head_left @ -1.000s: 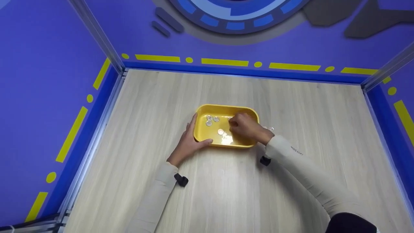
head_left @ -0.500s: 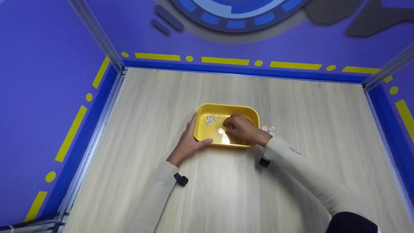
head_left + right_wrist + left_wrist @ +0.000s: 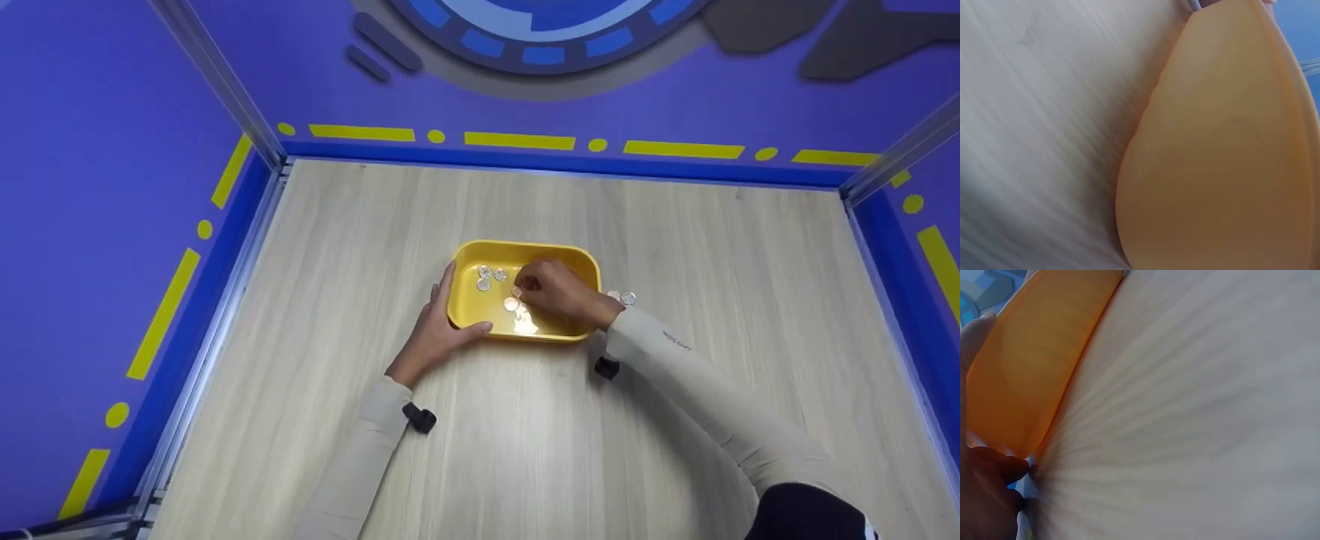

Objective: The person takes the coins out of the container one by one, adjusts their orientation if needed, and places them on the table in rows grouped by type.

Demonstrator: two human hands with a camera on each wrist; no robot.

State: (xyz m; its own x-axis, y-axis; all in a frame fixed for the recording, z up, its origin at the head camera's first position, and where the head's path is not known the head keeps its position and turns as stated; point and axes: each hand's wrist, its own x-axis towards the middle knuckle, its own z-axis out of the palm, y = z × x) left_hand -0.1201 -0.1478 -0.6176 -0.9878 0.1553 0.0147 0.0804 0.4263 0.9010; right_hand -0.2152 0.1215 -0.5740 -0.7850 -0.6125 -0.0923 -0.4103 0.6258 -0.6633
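In the head view a yellow plastic tray (image 3: 472, 319) sits on the table. My left hand (image 3: 435, 326) grips its left end, thumb over the front rim and fingers along the side wall. My right hand (image 3: 559, 289) is inside the tray, fingers curled, with a small shiny coin (image 3: 517, 291) at the fingertips. Just in front of it a pale coppery coin (image 3: 511, 304) lies flat on the tray floor. Silver coins (image 3: 484, 285) form a small cluster at the tray's left. The left wrist view shows the tray's orange-looking wall (image 3: 1027, 365) beside the left hand (image 3: 985, 495).
Outside the tray, to its right, more coins (image 3: 628, 298) lie on the wooden table (image 3: 487, 435), partly hidden by the right wrist. Blue and purple panels (image 3: 525, 105) enclose the table at the back and sides. The right wrist view shows mostly the tray's outer wall (image 3: 1219, 146).
My right hand has shifted left inside the tray, and a coin now shows at its fingertips near the coppery one. The left hand and the tray have stayed in place.
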